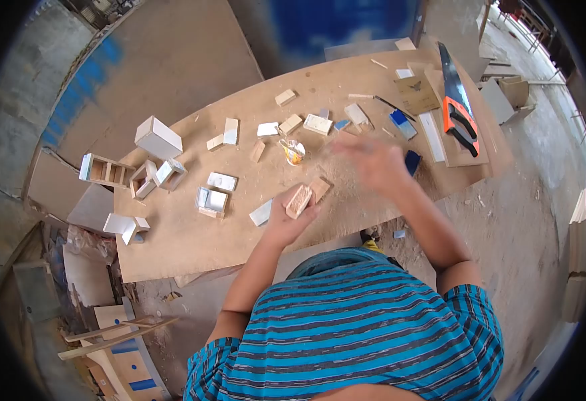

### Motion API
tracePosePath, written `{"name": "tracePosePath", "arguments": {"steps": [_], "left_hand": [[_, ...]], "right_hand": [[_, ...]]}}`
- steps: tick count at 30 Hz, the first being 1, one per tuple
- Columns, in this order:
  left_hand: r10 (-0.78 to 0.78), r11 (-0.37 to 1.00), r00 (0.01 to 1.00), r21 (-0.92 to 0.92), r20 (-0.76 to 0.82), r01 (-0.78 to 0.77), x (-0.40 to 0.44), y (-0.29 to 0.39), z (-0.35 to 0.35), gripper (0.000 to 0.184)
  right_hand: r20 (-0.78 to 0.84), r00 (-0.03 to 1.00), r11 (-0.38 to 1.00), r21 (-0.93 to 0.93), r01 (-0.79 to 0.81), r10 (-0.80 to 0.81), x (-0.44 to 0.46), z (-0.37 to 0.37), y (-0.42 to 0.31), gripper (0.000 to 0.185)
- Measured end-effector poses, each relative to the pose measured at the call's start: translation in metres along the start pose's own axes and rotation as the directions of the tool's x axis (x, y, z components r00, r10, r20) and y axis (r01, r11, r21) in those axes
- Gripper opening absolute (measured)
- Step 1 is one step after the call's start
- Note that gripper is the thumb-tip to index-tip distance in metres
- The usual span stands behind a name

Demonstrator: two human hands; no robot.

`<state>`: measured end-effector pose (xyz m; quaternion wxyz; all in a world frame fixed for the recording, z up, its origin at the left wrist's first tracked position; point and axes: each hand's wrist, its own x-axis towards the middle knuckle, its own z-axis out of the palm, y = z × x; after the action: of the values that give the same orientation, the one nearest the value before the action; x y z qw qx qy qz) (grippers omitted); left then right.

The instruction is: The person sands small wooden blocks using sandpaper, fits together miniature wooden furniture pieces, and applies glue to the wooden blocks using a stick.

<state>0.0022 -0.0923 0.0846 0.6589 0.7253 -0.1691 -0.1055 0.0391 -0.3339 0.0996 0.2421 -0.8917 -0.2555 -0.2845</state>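
My left hand [285, 224] is closed around a small wooden block [299, 201], whose upward face has pale, wavy marks. A second piece of wood [319, 188] lies right beside it at the fingertips; whether the hand grips that too I cannot tell. Over the table to the right, my right hand [376, 164] is smeared by motion, so its fingers cannot be read. Left of it stands a small white cup [293, 152] with something yellow-orange inside. A grey-white block [261, 212] lies by my left wrist.
Several loose wooden blocks [291, 123] are scattered over the brown tabletop [253, 240]. Small box-like wooden assemblies [159, 138] stand at the left, with an open little box [211, 202] nearer. An orange-handled handsaw [460, 113] lies at the right edge near sandpaper [416, 95].
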Motion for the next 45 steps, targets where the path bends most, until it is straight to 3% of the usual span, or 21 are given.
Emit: {"name": "tracePosePath", "arguments": {"steps": [1, 4, 6, 7, 10, 12, 13, 15, 16, 19, 21, 22, 25, 26, 29, 31, 32, 35, 41, 44, 45], "left_hand": [[0.005, 0.998, 1.000, 0.065, -0.003, -0.005, -0.001, 0.001, -0.001, 0.015], [0.050, 0.985, 0.998, 0.166, -0.032, -0.044, -0.003, 0.002, 0.005, 0.014], [0.121, 0.983, 0.992, 0.141, -0.033, -0.115, -0.006, 0.002, 0.007, 0.014], [0.101, 0.995, 0.995, -0.008, -0.024, -0.101, -0.007, 0.002, 0.004, 0.014], [0.016, 0.891, 1.000, -0.454, 0.011, -0.009, -0.019, -0.004, -0.008, 0.016], [-0.047, 0.684, 0.999, -0.728, 0.016, 0.044, -0.011, -0.022, -0.011, 0.020], [-0.062, 0.653, 0.998, -0.755, 0.025, 0.059, -0.007, -0.024, -0.006, 0.021], [-0.093, 0.586, 0.994, -0.804, 0.059, 0.103, -0.002, -0.030, 0.009, 0.024], [-0.136, 0.663, 0.990, -0.738, 0.048, 0.127, 0.000, -0.040, 0.014, 0.038], [-0.077, 0.742, 0.992, -0.670, -0.101, -0.010, 0.004, -0.042, 0.039, 0.052], [-0.014, 0.807, 0.991, -0.587, -0.130, -0.065, 0.012, -0.042, 0.049, 0.067], [-0.017, 0.783, 0.992, -0.619, -0.126, -0.065, 0.017, -0.037, 0.057, 0.068], [0.009, 0.819, 0.999, -0.573, -0.046, -0.034, 0.022, -0.036, 0.083, 0.069], [0.081, 0.897, 0.996, -0.434, -0.038, -0.090, 0.026, -0.057, 0.092, 0.066], [0.129, 0.932, 0.989, -0.351, 0.072, -0.096, 0.014, -0.042, 0.120, 0.066], [0.250, 0.905, 0.962, -0.379, 0.112, -0.192, 0.024, -0.062, 0.132, 0.068], [0.415, 0.844, 0.865, 0.237, 0.281, -0.481, 0.039, -0.072, 0.113, 0.070], [0.201, 0.437, 0.967, 0.870, 0.156, -0.231, 0.055, -0.072, 0.109, 0.066], [0.103, 0.291, 0.961, 0.916, 0.257, -0.277, 0.085, -0.079, 0.113, 0.046], [0.076, 0.657, 0.992, 0.744, 0.100, -0.125, 0.081, -0.072, 0.119, 0.041], [-0.021, 0.858, 0.998, 0.513, 0.064, -0.015, 0.079, -0.073, 0.120, 0.039]], "right_hand": [[-0.073, 0.993, 0.994, -0.048, -0.097, 0.094, 0.010, -0.001, 0.005, 0.035], [0.311, 0.940, 0.990, 0.032, 0.139, -0.142, 0.009, -0.041, -0.073, 0.032], [0.359, 0.929, 0.994, -0.086, -0.065, 0.091, 0.006, -0.027, -0.057, 0.030], [0.373, 0.908, 0.978, -0.153, -0.144, 0.192, 0.007, -0.018, -0.039, 0.029], [0.328, 0.892, 0.899, 0.202, -0.388, 0.311, -0.029, 0.009, 0.029, 0.029], [0.485, 0.814, 0.906, 0.093, -0.412, 0.320, -0.039, 0.016, 0.011, 0.030], [0.554, 0.762, 0.905, 0.036, -0.425, 0.336, -0.045, 0.021, 0.002, 0.031], [0.417, 0.859, 0.955, -0.112, -0.276, 0.297, -0.054, 0.037, 0.004, 0.032], [0.352, 0.898, 0.959, -0.197, -0.203, 0.263, -0.059, 0.041, 0.005, 0.032], [0.289, 0.901, 0.866, 0.292, -0.405, 0.324, -0.067, 0.036, 0.002, 0.051], [0.571, 0.744, 0.131, 0.756, -0.642, 0.348, -0.089, 0.038, -0.016, 0.062], [0.682, 0.686, -0.330, 0.727, -0.602, 0.254, -0.101, 0.039, -0.028, 0.068], [0.505, 0.810, -0.591, 0.764, -0.259, 0.297, -0.129, 0.032, -0.057, 0.081], [0.433, 0.792, -0.607, 0.788, -0.101, 0.430, -0.129, 0.029, -0.064, 0.069], [0.488, 0.579, -0.397, 0.872, -0.287, 0.653, -0.124, 0.014, -0.046, 0.052], [0.329, 0.525, -0.272, 0.944, -0.184, 0.785, -0.119, -0.006, -0.030, 0.039], [0.265, 0.554, -0.209, 0.964, -0.164, 0.789, -0.126, -0.023, -0.013, 0.037], [0.205, 0.525, -0.033, 0.948, -0.318, 0.826, -0.153, -0.060, 0.030, 0.038], [0.363, 0.561, 0.232, 0.647, -0.726, 0.744, -0.165, -0.080, 0.056, 0.039], [0.414, 0.551, 0.229, 0.610, -0.758, 0.725, -0.159, -0.048, 0.090, 0.036], [0.432, 0.563, 0.243, 0.598, -0.763, 0.704, -0.151, -0.042, 0.098, 0.036]]}}
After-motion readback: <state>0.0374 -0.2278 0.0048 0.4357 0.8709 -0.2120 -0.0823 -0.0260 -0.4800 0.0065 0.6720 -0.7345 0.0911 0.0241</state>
